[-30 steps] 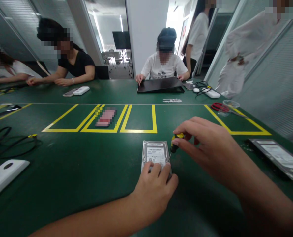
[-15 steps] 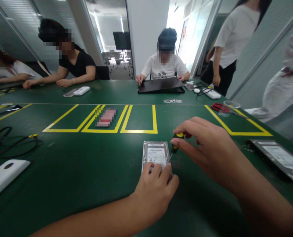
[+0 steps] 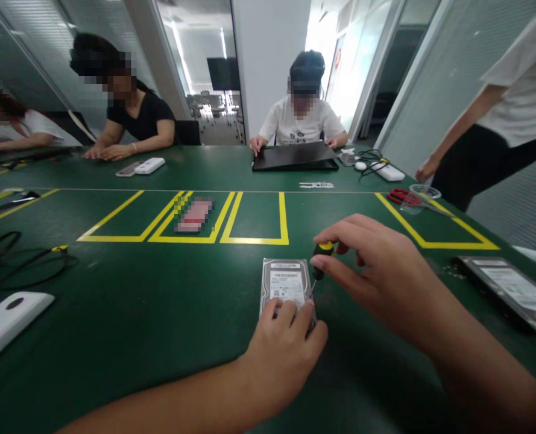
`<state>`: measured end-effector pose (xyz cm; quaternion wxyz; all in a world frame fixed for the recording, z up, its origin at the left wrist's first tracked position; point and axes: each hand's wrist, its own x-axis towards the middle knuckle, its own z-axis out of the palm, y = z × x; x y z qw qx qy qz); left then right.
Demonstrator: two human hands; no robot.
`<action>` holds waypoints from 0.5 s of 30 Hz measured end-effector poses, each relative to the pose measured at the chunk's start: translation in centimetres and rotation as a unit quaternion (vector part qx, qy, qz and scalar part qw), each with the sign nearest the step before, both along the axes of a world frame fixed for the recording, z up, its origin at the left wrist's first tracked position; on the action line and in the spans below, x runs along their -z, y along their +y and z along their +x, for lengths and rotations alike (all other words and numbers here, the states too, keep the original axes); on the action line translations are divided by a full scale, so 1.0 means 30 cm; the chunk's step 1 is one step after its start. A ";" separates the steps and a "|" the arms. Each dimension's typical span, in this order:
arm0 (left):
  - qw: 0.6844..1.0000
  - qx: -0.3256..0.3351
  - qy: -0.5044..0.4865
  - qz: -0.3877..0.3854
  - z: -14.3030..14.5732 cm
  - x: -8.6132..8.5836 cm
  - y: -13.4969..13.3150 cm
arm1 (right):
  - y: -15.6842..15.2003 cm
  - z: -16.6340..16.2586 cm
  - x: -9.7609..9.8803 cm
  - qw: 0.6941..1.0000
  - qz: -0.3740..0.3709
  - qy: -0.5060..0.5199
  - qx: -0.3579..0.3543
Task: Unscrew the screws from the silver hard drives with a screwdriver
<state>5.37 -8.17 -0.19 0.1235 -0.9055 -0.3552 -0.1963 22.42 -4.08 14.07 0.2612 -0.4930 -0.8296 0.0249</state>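
A silver hard drive [image 3: 284, 278] with a white label lies flat on the green table in front of me. My left hand [image 3: 288, 349] grips its near end, fingers curled over the top and thumb at the right side, so that part is hidden. In my right hand [image 3: 371, 265] a short screwdriver [image 3: 321, 260] with a black and yellow handle is pinched between thumb and fingers. It leans slightly, and its thin shaft reaches down to the right edge of the drive, close to my left fingertips. The exact tip contact is too small to tell.
Another hard drive [image 3: 512, 289] lies at the right, with small bits beside it. Yellow tape frames [image 3: 254, 241] mark the table. Red-handled scissors [image 3: 398, 196] and a clear cup [image 3: 424, 193] lie beyond. A white power bank [image 3: 12, 325] and black cable [image 3: 23, 271] are at left. People sit opposite.
My hands and the drive stay in place; the screwdriver handle has turned slightly. A person standing at the right has moved further right, and a seated person's hands at the left have shifted.
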 end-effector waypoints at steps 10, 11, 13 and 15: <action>1.000 0.001 0.001 -0.005 -0.001 -0.008 0.005 | -0.003 0.005 0.000 1.000 0.017 0.005 0.010; 1.000 0.001 0.001 -0.006 -0.001 -0.009 0.005 | -0.004 0.005 0.002 1.000 0.017 0.005 0.016; 1.000 0.001 0.002 -0.009 -0.001 -0.013 0.004 | -0.005 0.002 0.004 1.000 0.020 0.006 0.014; 1.000 0.000 0.004 -0.015 -0.002 -0.019 0.004 | -0.003 -0.002 0.004 1.000 0.020 0.010 0.006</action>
